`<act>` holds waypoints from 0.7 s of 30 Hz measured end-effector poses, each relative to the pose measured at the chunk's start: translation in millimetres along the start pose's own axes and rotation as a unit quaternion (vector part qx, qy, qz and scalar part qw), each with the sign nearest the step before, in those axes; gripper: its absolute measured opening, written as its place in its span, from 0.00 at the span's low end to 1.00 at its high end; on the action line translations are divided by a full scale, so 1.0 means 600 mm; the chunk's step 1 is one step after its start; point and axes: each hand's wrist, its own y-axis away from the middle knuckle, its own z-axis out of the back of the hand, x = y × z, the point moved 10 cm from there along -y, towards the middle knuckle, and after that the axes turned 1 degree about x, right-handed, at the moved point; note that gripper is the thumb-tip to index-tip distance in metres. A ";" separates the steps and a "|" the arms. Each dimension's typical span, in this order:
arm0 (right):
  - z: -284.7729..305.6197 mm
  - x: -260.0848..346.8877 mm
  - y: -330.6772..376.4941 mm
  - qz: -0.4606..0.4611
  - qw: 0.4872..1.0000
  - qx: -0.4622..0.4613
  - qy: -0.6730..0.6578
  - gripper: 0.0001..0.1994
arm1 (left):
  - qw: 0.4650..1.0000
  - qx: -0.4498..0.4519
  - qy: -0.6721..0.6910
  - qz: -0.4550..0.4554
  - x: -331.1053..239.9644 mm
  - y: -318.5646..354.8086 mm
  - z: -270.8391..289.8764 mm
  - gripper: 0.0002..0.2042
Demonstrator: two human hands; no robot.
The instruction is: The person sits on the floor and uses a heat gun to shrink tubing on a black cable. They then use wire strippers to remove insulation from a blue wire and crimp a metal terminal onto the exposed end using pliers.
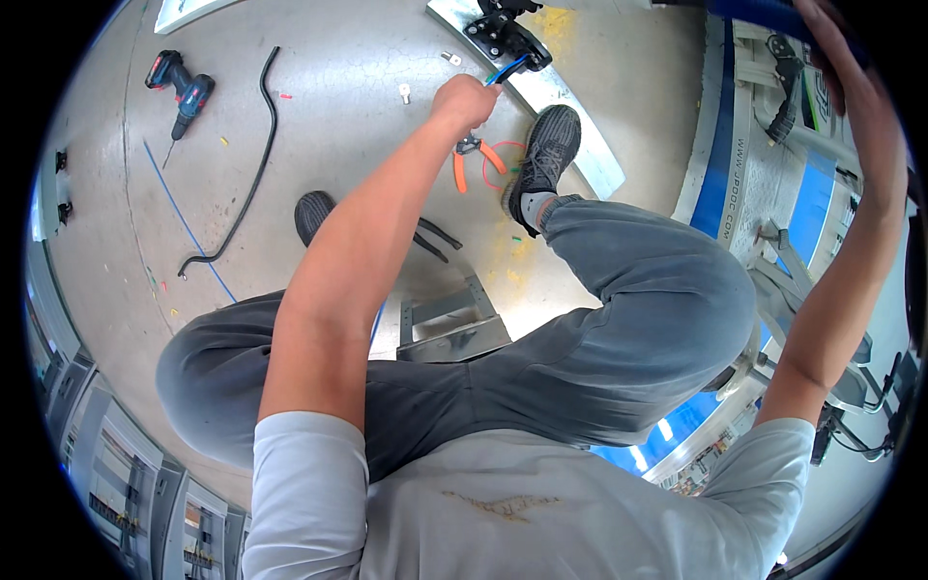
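My left hand [466, 102] is closed around the end of a bundle of thin wires [505, 73], blue and green among them. These come out of a black jointed fitting [517, 43] on a pale metal panel [590, 159]. Just below this hand, orange-handled pliers [469, 155] lie on the floor beside a loop of red wire [495, 172]. Raised at the upper right, my right hand [846, 63] is wrapped at the edge of a dark blue bar [764, 14]; some fingers are hidden behind it.
A cordless drill [186, 94], a black cable [268, 135] and a blue line [184, 217] lie on the left floor. Small metal lugs [405, 94] sit near my left hand. Black handles [437, 240] and a metal stool [449, 338] are between my legs. White-and-blue framework [744, 193] stands right.
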 end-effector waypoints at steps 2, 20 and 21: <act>-0.008 -0.009 0.025 -0.016 0.999 0.037 0.009 0.24 | 1.000 0.001 -0.008 -0.002 -0.004 -0.003 -0.001 0.22; -0.287 -0.083 0.262 -0.166 0.871 0.453 -0.087 0.12 | 0.990 -0.083 -0.104 -0.043 -0.007 -0.010 0.005 0.25; -0.289 -0.085 0.264 -0.172 0.873 0.447 -0.093 0.13 | 0.991 -0.079 -0.097 -0.041 -0.004 -0.010 0.009 0.25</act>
